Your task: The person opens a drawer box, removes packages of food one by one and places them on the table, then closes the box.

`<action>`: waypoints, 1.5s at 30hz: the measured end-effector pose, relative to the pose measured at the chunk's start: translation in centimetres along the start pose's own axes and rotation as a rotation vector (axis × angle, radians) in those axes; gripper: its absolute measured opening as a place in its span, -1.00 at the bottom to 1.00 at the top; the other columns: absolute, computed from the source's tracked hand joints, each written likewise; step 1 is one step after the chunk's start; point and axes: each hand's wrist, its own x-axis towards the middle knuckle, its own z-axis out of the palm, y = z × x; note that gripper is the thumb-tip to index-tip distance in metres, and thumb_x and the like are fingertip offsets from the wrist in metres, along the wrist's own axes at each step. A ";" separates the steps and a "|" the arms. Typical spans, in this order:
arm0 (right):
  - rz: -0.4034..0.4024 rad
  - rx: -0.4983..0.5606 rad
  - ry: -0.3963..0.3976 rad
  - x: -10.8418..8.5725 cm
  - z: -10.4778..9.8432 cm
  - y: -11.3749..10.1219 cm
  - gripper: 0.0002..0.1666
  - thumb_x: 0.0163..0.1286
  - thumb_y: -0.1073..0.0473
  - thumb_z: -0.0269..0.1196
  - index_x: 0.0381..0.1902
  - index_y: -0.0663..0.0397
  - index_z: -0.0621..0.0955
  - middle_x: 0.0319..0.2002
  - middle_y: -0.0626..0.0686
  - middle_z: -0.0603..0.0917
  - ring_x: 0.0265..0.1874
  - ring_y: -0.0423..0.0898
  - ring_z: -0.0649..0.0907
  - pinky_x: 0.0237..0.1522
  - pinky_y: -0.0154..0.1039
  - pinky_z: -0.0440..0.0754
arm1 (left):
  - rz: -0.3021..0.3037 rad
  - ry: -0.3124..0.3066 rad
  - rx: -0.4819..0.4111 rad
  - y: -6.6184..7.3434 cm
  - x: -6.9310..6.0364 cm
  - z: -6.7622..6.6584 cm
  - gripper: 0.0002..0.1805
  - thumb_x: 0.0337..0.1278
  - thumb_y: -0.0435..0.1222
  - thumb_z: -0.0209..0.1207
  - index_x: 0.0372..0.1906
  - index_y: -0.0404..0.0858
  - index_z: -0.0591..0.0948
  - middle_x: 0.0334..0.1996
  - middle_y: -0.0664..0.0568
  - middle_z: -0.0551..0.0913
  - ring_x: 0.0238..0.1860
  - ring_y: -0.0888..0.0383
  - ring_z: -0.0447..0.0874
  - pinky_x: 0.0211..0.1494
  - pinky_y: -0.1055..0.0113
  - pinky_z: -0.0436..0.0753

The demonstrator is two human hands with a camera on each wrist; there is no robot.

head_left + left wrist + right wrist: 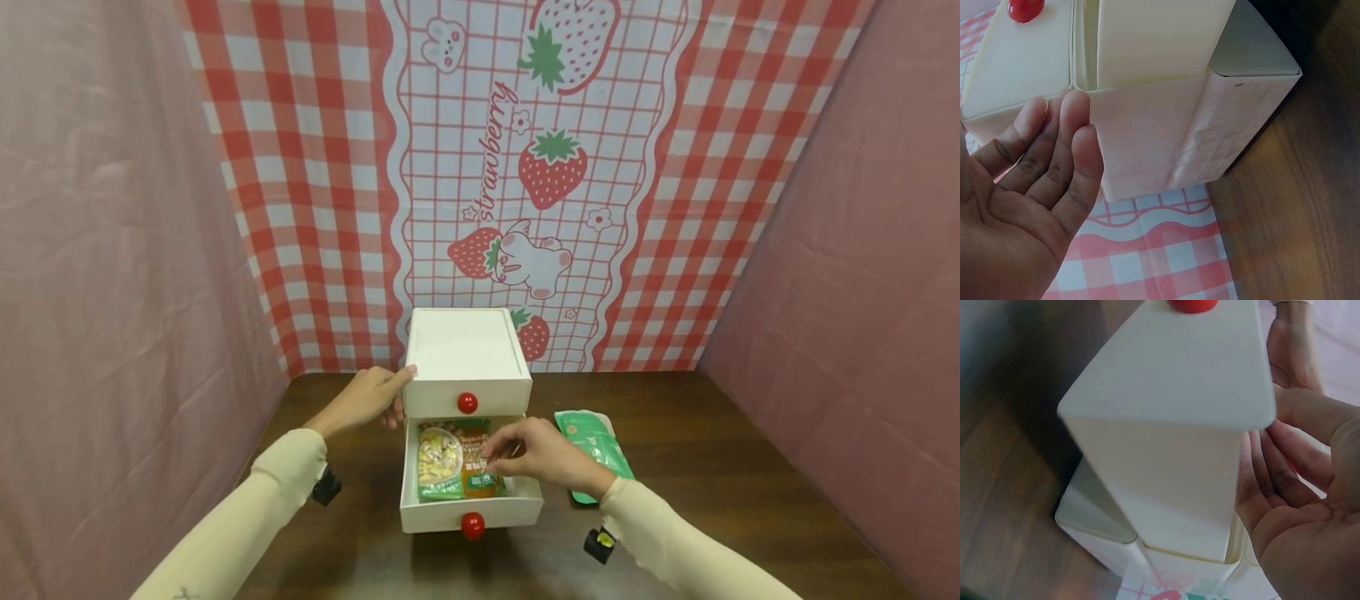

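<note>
A small white cabinet [468, 346] stands on the table with its lower drawer [517, 508] pulled out; its upper drawer is closed. Both drawers have round red knobs. Inside the lower drawer lies a printed food packet [440, 458], orange and green with a bowl picture. My left hand [372, 394] rests against the cabinet's left side, thumb at the top edge. The left wrist view shows that hand's [1035, 169] fingers lightly bent at the cabinet. Over the packet's right side is my right hand [534, 450], fingers loosely bent. In the right wrist view the drawer wall partly hides its [1297, 487] fingertips.
A green packet [596, 450] lies on the brown wooden table [697, 467], right of the cabinet and beside my right forearm. A red checked strawberry cloth [330, 208] hangs behind, and pink cloth covers both sides.
</note>
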 end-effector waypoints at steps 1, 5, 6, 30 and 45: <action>-0.009 -0.022 -0.002 0.1 0.0 0.2 -0.83 0.37 0.19 0.44 -0.10 0.07 0.78 -0.18 -0.04 0.81 -0.30 -0.20 0.72 -0.26 -0.30 0.67 | -0.001 0.000 0.000 0.0 0.0 0.0 -0.17 0.52 0.28 -0.12 -0.63 -0.30 0.66 -0.68 -0.02 0.67 -0.61 -0.02 0.71 -0.50 0.24 0.64; -0.031 -0.076 -0.025 0.3 0.2 0.7 -0.80 0.28 0.23 0.50 -0.13 0.07 0.78 -0.21 -0.05 0.80 -0.34 -0.25 0.71 -0.26 -0.30 0.69 | -0.003 0.001 0.008 0.1 0.0 0.1 -0.17 0.52 0.27 -0.13 -0.63 -0.29 0.65 -0.67 -0.01 0.67 -0.58 -0.08 0.73 -0.50 0.25 0.63; -0.035 -0.086 -0.033 0.3 0.3 0.8 -0.79 0.26 0.25 0.51 -0.14 0.08 0.78 -0.22 -0.04 0.80 -0.35 -0.26 0.70 -0.27 -0.31 0.68 | -0.004 0.002 0.009 0.1 0.0 0.1 -0.18 0.53 0.27 -0.12 -0.63 -0.29 0.65 -0.67 -0.01 0.67 -0.57 -0.08 0.73 -0.50 0.25 0.63; -0.196 -0.401 -0.185 1.7 1.6 0.3 -0.77 0.11 0.37 0.54 -0.25 0.06 0.80 -0.30 -0.14 0.77 -0.37 -0.35 0.65 -0.29 -0.52 0.57 | 0.011 0.014 0.004 0.2 -0.1 0.1 -0.17 0.55 0.24 -0.13 -0.62 -0.33 0.66 -0.69 0.00 0.67 -0.56 -0.15 0.73 -0.51 0.25 0.63; -0.362 -0.439 -0.184 1.8 1.7 1.1 -0.95 0.34 0.26 0.44 -0.30 -0.01 0.81 -0.34 -0.17 0.73 -0.38 -0.49 0.57 -0.31 -0.61 0.52 | 0.019 0.011 0.006 0.2 -0.2 0.1 -0.17 0.55 0.24 -0.12 -0.64 -0.31 0.66 -0.69 0.00 0.67 -0.55 -0.15 0.73 -0.50 0.25 0.63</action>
